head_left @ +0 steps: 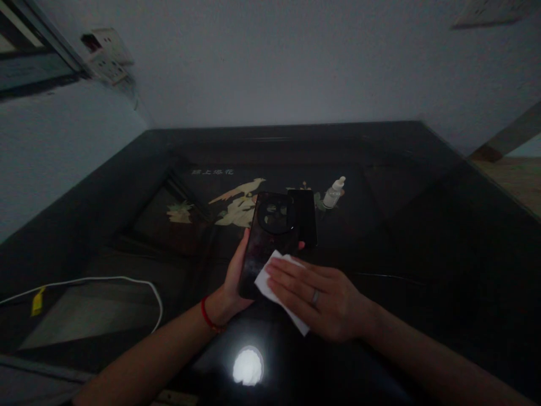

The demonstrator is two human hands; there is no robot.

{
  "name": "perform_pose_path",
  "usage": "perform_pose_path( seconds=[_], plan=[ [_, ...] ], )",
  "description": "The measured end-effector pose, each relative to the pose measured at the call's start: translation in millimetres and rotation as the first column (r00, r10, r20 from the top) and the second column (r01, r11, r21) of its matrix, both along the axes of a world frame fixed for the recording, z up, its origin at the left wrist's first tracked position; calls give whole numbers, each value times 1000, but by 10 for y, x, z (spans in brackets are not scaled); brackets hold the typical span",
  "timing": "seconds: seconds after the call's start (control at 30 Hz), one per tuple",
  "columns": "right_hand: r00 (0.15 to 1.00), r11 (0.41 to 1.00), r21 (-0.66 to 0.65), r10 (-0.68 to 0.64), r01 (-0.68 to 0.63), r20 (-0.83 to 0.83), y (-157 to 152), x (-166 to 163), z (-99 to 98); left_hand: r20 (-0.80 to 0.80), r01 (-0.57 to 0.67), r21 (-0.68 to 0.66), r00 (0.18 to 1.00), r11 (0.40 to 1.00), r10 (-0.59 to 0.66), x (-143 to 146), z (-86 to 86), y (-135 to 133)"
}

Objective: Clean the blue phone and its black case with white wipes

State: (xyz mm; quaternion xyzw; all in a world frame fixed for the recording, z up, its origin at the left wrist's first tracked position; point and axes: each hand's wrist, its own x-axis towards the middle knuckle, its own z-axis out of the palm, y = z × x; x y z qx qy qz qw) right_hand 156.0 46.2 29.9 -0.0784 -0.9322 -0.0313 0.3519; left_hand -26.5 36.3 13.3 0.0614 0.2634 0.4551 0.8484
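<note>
White cloth (pixel 264 283), held by the right fingers (pixel 291 283), touches the near right part of the dark phone (pixel 256 251), which the left fingers (pixel 242 251) grip over the desk (pixel 380 237), its long axis pointing forward.

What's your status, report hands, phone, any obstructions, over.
Left hand gripping phone, camera side showing. Right hand holding white wipe against its lower part. Nothing visibly blocking either.
</note>
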Motion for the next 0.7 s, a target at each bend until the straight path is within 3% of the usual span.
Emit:
perform_pose_path(
  seconds=[0.1, 0.23, 0.33, 0.47, 0.57, 0.7],
  plan=[
    [994, 994, 9, 112, -112, 7, -18, -4, 3, 28, 38, 61, 999, 997, -40, -28, 4, 22],
    [998, 998, 8, 58, -58, -30, 2, 25, 4, 62, -41, 94, 997, 995, 35, -60, -23, 57],
    [992, 992, 28, 126, -126, -28, 30, 62, 24, 65, -75, 95, 995, 993, 69, -66, -28, 76],
    [994, 994, 43, 99, -98, -36, 47, 108, 71, 54, -84, 36, 995, 996, 82, -37, -1, 72],
    [997, 998, 13, 60, -59, -40, -8, 60, 85, 29, -30, -17, 999, 999, 31, 16, 49, 31],
    [996, 997, -28, 78, -77, 52, -117, -79, 70, 39, 137, -73, 990, 988, -134, 71, 118, -36]
  ],
)
